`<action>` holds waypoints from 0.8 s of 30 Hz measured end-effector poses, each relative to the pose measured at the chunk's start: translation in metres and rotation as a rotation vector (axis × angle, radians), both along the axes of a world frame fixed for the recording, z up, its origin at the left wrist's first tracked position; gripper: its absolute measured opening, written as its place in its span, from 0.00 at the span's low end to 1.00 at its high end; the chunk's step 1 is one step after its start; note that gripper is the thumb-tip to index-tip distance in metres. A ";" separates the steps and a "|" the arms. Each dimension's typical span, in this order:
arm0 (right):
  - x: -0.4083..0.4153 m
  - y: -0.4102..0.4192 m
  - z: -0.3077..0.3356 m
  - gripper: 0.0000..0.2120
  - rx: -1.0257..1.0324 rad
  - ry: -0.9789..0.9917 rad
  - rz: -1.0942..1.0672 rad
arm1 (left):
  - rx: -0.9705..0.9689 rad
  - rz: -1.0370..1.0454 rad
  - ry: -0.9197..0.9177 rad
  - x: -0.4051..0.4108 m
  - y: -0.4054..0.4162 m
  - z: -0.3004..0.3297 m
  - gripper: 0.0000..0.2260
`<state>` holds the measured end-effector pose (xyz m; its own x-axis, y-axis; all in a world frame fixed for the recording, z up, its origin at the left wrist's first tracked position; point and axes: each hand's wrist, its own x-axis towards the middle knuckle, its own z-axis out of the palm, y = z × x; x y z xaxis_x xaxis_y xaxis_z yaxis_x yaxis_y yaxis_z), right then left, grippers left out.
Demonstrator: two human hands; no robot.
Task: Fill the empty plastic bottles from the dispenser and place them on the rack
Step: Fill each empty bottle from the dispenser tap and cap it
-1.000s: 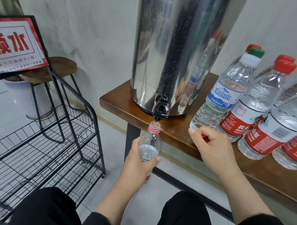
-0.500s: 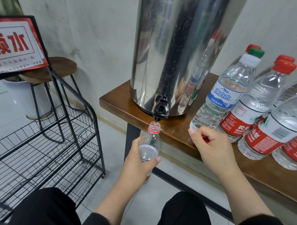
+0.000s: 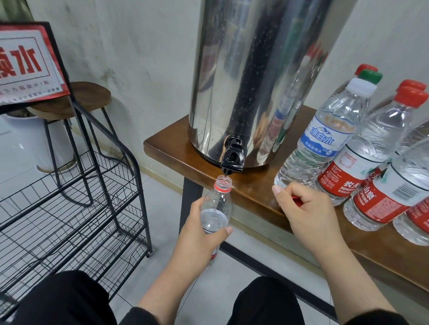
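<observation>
My left hand (image 3: 199, 233) grips an uncapped plastic bottle (image 3: 216, 206) by its body, holding it upright with its open mouth just under the black tap (image 3: 231, 159) of the steel dispenser (image 3: 258, 74). Water stands partway up the bottle. My right hand (image 3: 306, 207) rests on the wooden table's edge with its fingers curled round a red cap (image 3: 296, 200), mostly hidden. The black wire rack (image 3: 70, 205) stands to the left on the floor.
Several capped bottles (image 3: 350, 141) with red and blue labels crowd the wooden table (image 3: 173, 151) right of the dispenser. A red-and-white sign (image 3: 17, 65) tops the rack. A stool (image 3: 83, 101) stands behind it by the wall. My knees fill the bottom.
</observation>
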<state>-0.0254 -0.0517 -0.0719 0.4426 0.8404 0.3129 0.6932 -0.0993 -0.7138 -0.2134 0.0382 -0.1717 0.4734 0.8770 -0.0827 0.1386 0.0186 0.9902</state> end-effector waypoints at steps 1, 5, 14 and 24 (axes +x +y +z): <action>0.000 0.000 0.000 0.20 0.001 0.000 -0.001 | 0.000 0.001 0.000 0.000 0.000 0.000 0.31; 0.001 0.000 0.000 0.20 -0.006 0.006 0.001 | 0.001 0.000 0.006 0.001 0.000 0.000 0.32; 0.001 0.001 -0.001 0.19 0.003 0.011 -0.002 | -0.001 0.000 0.022 0.001 0.001 -0.002 0.32; 0.001 0.000 -0.001 0.19 0.003 0.022 0.006 | 0.002 -0.001 0.017 0.001 0.000 -0.001 0.32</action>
<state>-0.0244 -0.0519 -0.0728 0.4447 0.8419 0.3058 0.6776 -0.0930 -0.7295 -0.2126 0.0385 -0.1727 0.4724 0.8769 -0.0894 0.1555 0.0169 0.9877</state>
